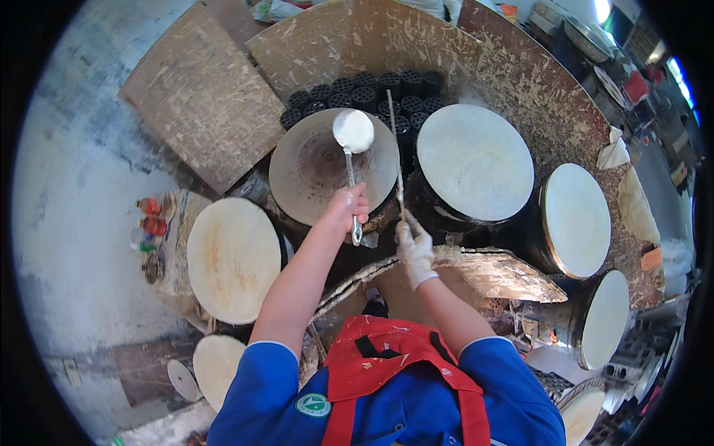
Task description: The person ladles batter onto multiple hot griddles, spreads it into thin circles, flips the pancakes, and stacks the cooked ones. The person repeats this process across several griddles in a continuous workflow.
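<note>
Bare-skinned, my left hand (347, 206) grips the handle of a metal ladle (353, 131), whose round bowl holds white batter. The ladle is over a bare round griddle (295, 167) with a darkened middle. My right hand (414, 245), in a whitish work glove, is closed on a thin wooden stick (397, 150) that points away from me, just right of that griddle. To the right, a pale round sheet (475, 161) covers another round griddle.
Black honeycomb coal briquettes (365, 97) stand behind the griddles. More pale round sheets lie on griddles at left (234, 261) and right (577, 220). A worn board (206, 100) leans at the back left. Red-capped or red-filled bottles (153, 226) stand at far left.
</note>
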A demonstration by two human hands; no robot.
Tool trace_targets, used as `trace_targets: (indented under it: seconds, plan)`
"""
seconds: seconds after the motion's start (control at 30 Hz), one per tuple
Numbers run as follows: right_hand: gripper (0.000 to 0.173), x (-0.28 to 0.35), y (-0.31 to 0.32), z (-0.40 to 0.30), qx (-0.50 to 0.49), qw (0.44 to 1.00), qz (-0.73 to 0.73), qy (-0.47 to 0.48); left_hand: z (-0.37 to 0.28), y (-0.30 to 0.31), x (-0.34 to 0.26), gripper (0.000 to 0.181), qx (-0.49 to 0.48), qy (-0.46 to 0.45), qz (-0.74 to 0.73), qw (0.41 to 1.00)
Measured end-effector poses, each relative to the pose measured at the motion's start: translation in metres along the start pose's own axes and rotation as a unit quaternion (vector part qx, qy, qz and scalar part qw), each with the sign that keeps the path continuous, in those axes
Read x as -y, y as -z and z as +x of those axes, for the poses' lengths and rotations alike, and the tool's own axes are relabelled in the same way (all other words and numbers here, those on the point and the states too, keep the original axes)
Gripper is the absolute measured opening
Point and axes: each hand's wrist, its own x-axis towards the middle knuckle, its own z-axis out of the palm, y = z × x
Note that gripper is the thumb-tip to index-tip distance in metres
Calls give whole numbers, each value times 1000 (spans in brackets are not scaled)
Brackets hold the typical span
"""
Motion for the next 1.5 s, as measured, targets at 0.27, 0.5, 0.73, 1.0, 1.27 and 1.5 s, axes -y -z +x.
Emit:
trace_targets:
  seconds: [0.27,0.5,0.73,1.0,1.27,1.5]
  plan:
    - [40,-19,-43,10,-61,992,-33,-107,36,106,-22,24,-288,-331,601,667]
    - [39,13,-137,61,-35,989,-1,-147,-6,132,-115,23,-252,-333,229,880]
    - [40,24,-126,49,-65,990,-103,-75,-116,114,-143,24,56,-105,-170,978]
    - [39,13,-168,45,-21,984,-126,-128,-91,145,-73,25,119,36,-175,977]
    - [40,29,-100,65,-42,974,-223,-18,-94,142,-71,28,93,4,-122,988]
    - [42,60,-136,67,97,939,-316,-93,-106,127,-52,27,93,22,-160,982]
